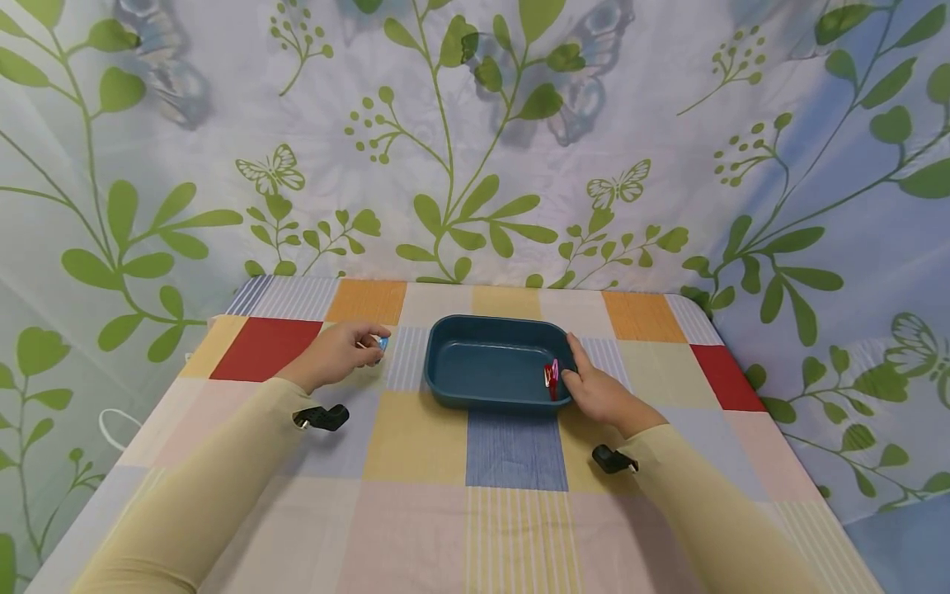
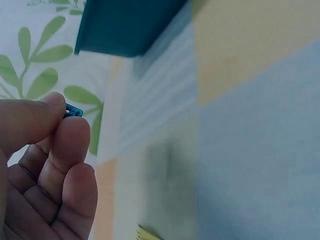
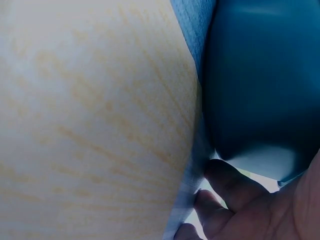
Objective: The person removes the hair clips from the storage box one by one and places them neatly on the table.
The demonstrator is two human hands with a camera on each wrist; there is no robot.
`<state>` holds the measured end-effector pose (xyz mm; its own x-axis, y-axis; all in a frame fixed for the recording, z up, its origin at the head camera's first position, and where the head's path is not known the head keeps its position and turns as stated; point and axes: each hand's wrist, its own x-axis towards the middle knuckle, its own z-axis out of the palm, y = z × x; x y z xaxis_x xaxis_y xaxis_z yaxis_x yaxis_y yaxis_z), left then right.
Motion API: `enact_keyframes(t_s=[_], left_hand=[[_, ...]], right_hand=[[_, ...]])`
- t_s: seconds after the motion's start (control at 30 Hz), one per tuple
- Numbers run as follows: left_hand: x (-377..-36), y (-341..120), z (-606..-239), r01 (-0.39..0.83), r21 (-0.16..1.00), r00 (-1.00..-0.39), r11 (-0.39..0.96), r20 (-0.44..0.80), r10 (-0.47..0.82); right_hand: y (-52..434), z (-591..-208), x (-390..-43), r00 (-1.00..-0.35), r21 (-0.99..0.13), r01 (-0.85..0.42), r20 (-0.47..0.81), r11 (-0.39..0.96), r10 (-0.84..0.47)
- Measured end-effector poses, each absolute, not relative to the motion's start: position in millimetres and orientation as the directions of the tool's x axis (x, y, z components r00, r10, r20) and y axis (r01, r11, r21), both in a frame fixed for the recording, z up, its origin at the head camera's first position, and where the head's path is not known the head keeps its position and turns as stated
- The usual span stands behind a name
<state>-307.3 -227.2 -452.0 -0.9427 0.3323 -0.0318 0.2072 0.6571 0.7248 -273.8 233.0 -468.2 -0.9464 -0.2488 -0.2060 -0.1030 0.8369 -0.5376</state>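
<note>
My left hand [image 1: 341, 353] is raised over the table to the left of the tray, pinching a small blue clip [image 1: 382, 343] between thumb and fingertips. In the left wrist view only one end of the blue clip [image 2: 74, 111] shows past the fingertips. A dark teal rectangular tray [image 1: 453, 399] stands on the table. My right hand [image 1: 597, 392] holds its right end, with the thumb at the rim and fingers along the outer wall. Inside the tray, near that hand, lie a red clip [image 1: 551, 379] and a pink clip [image 1: 555, 369], close together.
A patchwork cloth [image 1: 416, 528] covers the table. Behind it hangs a leaf-patterned curtain [image 1: 475, 124]. A small yellow ridged piece [image 2: 147, 234] shows at the bottom of the left wrist view. At the table's left edge is a white cord [image 1: 111, 425].
</note>
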Motion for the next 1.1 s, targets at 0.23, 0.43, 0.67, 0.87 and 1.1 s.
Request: enact_keyframes(t_s=[0.23, 0.43, 0.67, 0.87, 1.1], left_hand=[[-311, -242, -464, 0.191, 0.653, -0.951, 0.733, -0.062, 0.303], [-311, -251, -471, 0.152, 0.613, -0.955, 0.776, -0.111, 0.275], [-313, -255, -475, 0.146, 0.595, -0.952, 0.79, -0.134, 0.277], [-314, -254, -476, 0.133, 0.577, -0.953, 0.805, -0.149, 0.265], [-313, -255, -478, 0.153, 0.542, -0.953, 0.826, -0.139, 0.268]], right_hand=[[232, -467, -274, -0.945, -0.532, -0.097, -0.216, 0.841, -0.245], [231, -467, -274, -0.945, -0.534, -0.09, -0.222, 0.841, -0.241], [231, -466, -273, -0.947, -0.531, -0.095, -0.213, 0.842, -0.241], [232, -467, -273, -0.947, -0.53, -0.103, -0.208, 0.842, -0.247], [232, -468, -274, -0.947, -0.531, -0.101, -0.207, 0.841, -0.244]])
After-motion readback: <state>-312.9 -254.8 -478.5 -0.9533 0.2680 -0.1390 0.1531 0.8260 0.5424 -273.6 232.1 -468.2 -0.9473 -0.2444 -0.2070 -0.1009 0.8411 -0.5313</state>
